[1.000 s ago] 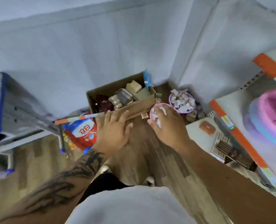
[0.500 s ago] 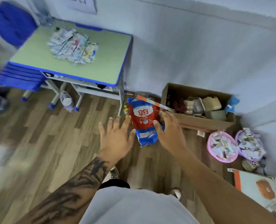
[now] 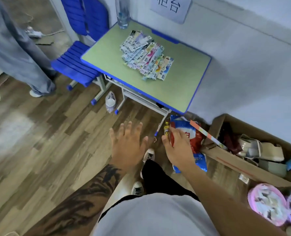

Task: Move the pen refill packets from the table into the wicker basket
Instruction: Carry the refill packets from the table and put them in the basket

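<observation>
Refill packets, colourful fanned heap, table

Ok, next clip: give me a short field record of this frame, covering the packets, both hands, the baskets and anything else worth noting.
packets: pen refill packets piled on the table, none picked up
left hand: left hand empty, fingers spread, above the floor
right hand: right hand empty, over a red-and-blue bag
baskets: two small pink baskets on the floor at lower right, holding packets
other: cardboard box, blue chair
</observation>
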### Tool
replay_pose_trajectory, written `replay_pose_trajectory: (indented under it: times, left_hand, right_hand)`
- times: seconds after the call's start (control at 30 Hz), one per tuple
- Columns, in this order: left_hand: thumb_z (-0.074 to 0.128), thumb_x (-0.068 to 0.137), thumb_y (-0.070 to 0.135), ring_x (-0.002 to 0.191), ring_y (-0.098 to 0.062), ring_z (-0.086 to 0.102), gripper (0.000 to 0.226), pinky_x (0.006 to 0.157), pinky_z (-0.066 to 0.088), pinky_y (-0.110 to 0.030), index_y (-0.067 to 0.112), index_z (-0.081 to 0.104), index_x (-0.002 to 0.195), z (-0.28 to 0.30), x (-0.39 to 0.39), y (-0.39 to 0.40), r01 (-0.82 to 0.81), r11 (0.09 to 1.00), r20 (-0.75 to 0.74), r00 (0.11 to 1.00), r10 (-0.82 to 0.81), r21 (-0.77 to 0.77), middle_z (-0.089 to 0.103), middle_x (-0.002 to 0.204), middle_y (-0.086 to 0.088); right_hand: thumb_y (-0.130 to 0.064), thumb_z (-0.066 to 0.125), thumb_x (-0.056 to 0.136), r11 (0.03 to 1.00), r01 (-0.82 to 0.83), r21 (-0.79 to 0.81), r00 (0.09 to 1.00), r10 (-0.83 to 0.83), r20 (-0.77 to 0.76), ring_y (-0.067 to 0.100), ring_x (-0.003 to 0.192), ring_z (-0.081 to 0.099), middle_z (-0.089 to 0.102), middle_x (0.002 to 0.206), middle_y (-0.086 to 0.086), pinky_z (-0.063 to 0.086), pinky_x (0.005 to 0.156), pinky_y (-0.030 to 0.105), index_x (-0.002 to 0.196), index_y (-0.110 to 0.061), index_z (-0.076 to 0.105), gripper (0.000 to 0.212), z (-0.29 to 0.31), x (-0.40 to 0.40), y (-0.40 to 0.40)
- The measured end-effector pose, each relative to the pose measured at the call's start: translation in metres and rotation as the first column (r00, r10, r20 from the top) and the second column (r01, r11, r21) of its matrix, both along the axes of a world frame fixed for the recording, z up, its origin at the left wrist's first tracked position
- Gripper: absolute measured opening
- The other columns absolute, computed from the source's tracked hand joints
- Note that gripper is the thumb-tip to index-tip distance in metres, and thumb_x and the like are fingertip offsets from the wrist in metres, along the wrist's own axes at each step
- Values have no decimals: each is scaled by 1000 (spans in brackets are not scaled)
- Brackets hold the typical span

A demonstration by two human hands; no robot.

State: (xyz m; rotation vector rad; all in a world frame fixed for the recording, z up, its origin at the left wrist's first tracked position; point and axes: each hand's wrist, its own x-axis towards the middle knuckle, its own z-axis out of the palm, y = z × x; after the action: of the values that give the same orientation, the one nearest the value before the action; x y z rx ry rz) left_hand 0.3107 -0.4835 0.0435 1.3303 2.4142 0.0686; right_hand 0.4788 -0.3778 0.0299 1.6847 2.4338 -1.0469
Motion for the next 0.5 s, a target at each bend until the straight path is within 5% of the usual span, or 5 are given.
replay_pose_trajectory:
  times: [0.27, 0.5]
  left_hand:
    - [0, 91, 67, 156, -34, 20, 79, 117, 3, -73, 37, 19, 161, -15, -81, 63, 11, 986, -84, 996, -26, -167, 24, 169, -4]
    - [8, 92, 64, 153, -35, 23, 74, 116, 10, -70, 37, 25, 158, -18, -134, 161, 79, 969, -57, 994, -94, -233, 28, 167, -6]
  right_hand:
    - [-49, 54, 102, 995, 42, -86, 998, -46, -45, 28, 145, 38, 47, 154, 10, 31, 118, 43, 151, -18, 45, 58, -41, -93, 94]
    - [-49, 51, 103, 969, 148, -198, 985, -163, -61, 32, 136, 46, 51, 146, 13, 35, 114, 42, 147, -18, 49, 54, -50, -165, 188]
